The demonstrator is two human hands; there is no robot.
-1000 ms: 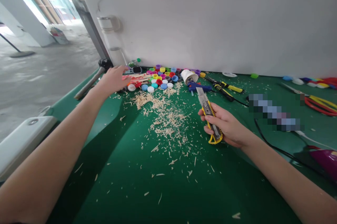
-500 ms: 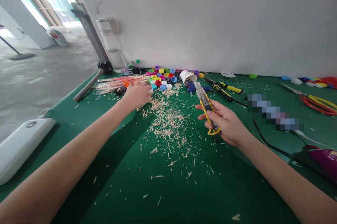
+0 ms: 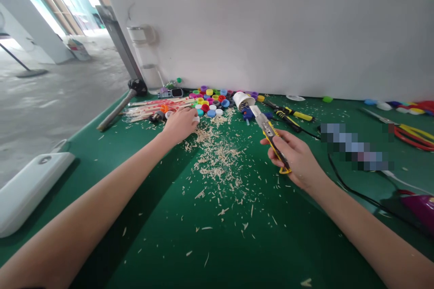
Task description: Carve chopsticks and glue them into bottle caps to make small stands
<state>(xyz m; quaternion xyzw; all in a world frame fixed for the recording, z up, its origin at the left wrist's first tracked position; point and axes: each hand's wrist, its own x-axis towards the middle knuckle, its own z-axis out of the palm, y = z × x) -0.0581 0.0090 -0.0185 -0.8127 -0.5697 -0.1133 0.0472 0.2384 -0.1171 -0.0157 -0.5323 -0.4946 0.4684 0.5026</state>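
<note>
My right hand (image 3: 291, 155) is closed around a yellow and black utility knife (image 3: 270, 135), held over the green table with its silver front end pointing up and left. Palm down, my left hand (image 3: 182, 124) is low at the near edge of a group of coloured bottle caps (image 3: 212, 101). Its fingers look loosely bent and apart, with the tips partly hidden. A white cap shows beside it. Wood shavings (image 3: 220, 158) lie scattered between both hands. Behind the knife, a blue glue gun (image 3: 248, 112) lies by a tipped white cup (image 3: 242, 99).
Wrapped wooden sticks (image 3: 145, 110) and a hammer (image 3: 117, 110) lie at the back left of the table (image 3: 162, 243). A white power bank (image 3: 37, 185) sits at the left edge. Pliers (image 3: 288, 115), scissors (image 3: 403, 128) and a black cable (image 3: 352, 191) are on the right. A white wall (image 3: 271, 31) stands behind.
My right hand has shifted slightly right and tilted the knife a little. My left hand stays by the caps, its fingers slightly more bent. The view has shifted slightly.
</note>
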